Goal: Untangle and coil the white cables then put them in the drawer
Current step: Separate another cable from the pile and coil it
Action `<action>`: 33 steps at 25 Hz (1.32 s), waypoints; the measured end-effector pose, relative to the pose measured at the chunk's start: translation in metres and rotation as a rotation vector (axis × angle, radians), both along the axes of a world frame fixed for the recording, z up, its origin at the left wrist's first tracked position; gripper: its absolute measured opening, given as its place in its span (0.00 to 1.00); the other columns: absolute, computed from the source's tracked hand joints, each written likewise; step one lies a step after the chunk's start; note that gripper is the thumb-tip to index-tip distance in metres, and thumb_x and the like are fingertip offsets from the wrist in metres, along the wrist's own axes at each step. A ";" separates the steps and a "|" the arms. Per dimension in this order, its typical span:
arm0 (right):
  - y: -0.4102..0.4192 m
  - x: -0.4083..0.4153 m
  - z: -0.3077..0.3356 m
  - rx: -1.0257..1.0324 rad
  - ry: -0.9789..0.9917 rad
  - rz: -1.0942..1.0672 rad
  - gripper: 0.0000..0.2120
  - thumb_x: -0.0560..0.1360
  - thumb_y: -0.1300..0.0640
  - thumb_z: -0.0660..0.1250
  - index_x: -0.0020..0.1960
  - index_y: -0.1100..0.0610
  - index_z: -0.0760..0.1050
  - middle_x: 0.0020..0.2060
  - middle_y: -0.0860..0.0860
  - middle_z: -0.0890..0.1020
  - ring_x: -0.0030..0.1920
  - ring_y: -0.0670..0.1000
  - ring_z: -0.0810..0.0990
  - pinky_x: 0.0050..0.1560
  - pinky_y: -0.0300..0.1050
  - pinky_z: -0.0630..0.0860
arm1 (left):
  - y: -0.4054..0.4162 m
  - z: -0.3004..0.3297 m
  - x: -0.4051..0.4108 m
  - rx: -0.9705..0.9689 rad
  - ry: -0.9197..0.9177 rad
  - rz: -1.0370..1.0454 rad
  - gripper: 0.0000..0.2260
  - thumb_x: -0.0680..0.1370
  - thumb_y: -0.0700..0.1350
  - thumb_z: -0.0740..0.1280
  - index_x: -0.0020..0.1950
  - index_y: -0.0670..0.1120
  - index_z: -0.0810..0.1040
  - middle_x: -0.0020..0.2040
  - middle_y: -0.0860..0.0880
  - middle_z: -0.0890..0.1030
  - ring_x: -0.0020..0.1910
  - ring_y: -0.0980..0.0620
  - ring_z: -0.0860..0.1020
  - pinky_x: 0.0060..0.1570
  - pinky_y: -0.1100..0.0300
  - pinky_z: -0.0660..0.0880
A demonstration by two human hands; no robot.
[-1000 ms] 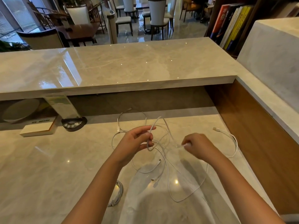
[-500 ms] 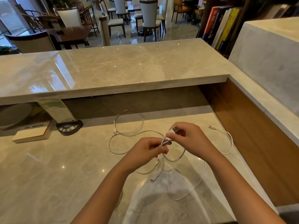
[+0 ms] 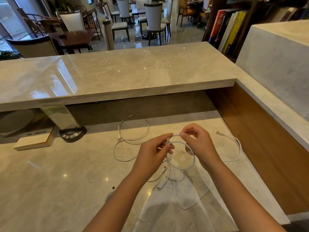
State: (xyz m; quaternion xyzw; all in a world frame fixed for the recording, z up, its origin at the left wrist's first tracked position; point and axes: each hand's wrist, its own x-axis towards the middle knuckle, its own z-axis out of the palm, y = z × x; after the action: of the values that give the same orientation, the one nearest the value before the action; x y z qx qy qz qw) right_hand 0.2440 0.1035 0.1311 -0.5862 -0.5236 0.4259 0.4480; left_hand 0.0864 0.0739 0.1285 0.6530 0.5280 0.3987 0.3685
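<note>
— So, where is the white cable (image 3: 182,166) now?

— At the 6 o'clock side of the tabletop (image 3: 50,181). The left hand (image 3: 153,154) pinches one loop; the right hand (image 3: 198,144) fingers (image 3: 183,135) grip the strand at 12 o'clock of it.

— How will it handle?

— I think light, soft and a little springy. Better to hold where the strands cross. More cables (image 3: 133,134) lie at 11 o'clock.

Cables (image 3: 132,141) are lying tangled on the counter (image 3: 50,173), spreading left, right and behind the two hands. Left hand (image 3: 151,154) and right hand (image 3: 199,144) are sitting side by side, pinching one loop (image 3: 192,163) hanging between them. A raised shelf (image 3: 117,72) is sitting behind it all.
</note>
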 end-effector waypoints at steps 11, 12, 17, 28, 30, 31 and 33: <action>-0.012 0.005 0.001 -0.078 -0.064 0.277 0.08 0.70 0.61 0.71 0.47 0.53 0.79 0.38 0.49 0.84 0.41 0.45 0.82 0.42 0.36 0.75 | 0.009 0.001 -0.006 -0.103 -0.155 0.198 0.09 0.76 0.36 0.64 0.50 0.44 0.82 0.39 0.50 0.84 0.32 0.57 0.81 0.34 0.68 0.76; -0.012 0.005 0.002 -0.091 0.018 0.237 0.09 0.71 0.61 0.70 0.49 0.53 0.77 0.38 0.51 0.85 0.40 0.46 0.82 0.42 0.39 0.75 | 0.010 0.001 -0.007 -0.107 -0.151 0.209 0.08 0.76 0.36 0.64 0.49 0.45 0.82 0.38 0.50 0.84 0.31 0.58 0.80 0.34 0.68 0.76; -0.018 0.004 0.006 -0.087 0.139 0.261 0.16 0.70 0.58 0.72 0.55 0.48 0.74 0.40 0.49 0.85 0.43 0.48 0.83 0.45 0.40 0.78 | 0.006 -0.005 -0.005 -0.083 -0.027 0.260 0.09 0.76 0.38 0.64 0.50 0.47 0.82 0.37 0.53 0.83 0.26 0.60 0.75 0.30 0.70 0.72; -0.019 -0.003 -0.008 0.424 -0.290 0.044 0.03 0.73 0.59 0.68 0.47 0.53 0.78 0.38 0.37 0.78 0.42 0.38 0.80 0.40 0.27 0.74 | 0.003 0.013 -0.009 -0.277 -0.304 0.120 0.08 0.76 0.40 0.65 0.49 0.48 0.83 0.36 0.52 0.84 0.30 0.63 0.73 0.31 0.71 0.69; -0.020 -0.001 -0.007 0.437 -0.239 0.027 0.03 0.73 0.59 0.69 0.47 0.54 0.77 0.36 0.40 0.79 0.37 0.41 0.81 0.37 0.30 0.76 | 0.003 0.017 -0.010 -0.317 -0.315 0.076 0.08 0.76 0.40 0.65 0.49 0.48 0.83 0.35 0.51 0.84 0.29 0.61 0.72 0.30 0.69 0.69; -0.020 0.001 -0.007 0.440 -0.218 0.024 0.03 0.73 0.60 0.69 0.47 0.54 0.77 0.36 0.42 0.80 0.35 0.43 0.82 0.36 0.33 0.77 | 0.003 0.019 -0.011 -0.363 -0.328 0.037 0.08 0.77 0.40 0.64 0.49 0.47 0.83 0.35 0.51 0.84 0.28 0.60 0.71 0.30 0.69 0.68; -0.020 0.003 -0.005 0.441 -0.188 0.039 0.03 0.73 0.60 0.69 0.47 0.54 0.77 0.35 0.46 0.81 0.33 0.45 0.82 0.35 0.37 0.78 | 0.003 0.022 -0.014 -0.470 -0.376 -0.044 0.09 0.79 0.40 0.61 0.49 0.44 0.82 0.34 0.52 0.83 0.28 0.59 0.70 0.30 0.68 0.68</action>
State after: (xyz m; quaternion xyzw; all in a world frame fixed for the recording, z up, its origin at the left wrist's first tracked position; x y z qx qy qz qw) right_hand 0.2466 0.0836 0.1266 -0.5011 -0.6547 0.2534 0.5060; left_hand 0.0727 0.0772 0.1503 0.4756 0.5142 0.3714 0.6095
